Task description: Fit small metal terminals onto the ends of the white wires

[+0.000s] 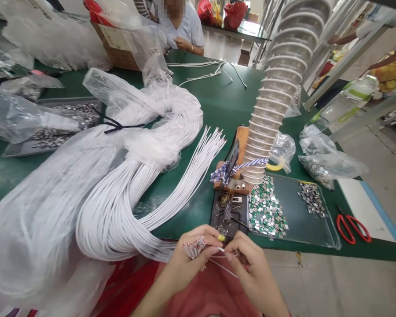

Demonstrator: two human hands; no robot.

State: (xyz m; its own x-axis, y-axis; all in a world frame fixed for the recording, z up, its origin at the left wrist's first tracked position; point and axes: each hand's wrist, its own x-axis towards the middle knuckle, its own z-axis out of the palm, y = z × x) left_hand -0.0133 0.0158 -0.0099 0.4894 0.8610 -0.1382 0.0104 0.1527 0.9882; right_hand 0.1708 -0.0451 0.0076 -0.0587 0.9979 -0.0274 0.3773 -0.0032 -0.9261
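Note:
A bundle of white cables (194, 247) with reddish tips is gripped in my left hand (192, 259), its fingers closed around it. One of my left fingertips has something yellow on it. My right hand (251, 259) pinches the end of a single white cable (221, 250) that stretches between both hands. Just beyond my hands is a dark soldering stand (229, 215) with small metal bits on it. The long cable bundle (112, 215) loops away to the left, partly wrapped in clear plastic.
A ribbed clear duct (277, 83) rises behind the stand. Small green-and-silver connector boards (267, 207) lie on a tray to the right, with red-handled scissors (353, 226) beside it. A tray of metal parts (53, 136) sits left. Across the table sits another person (183, 31).

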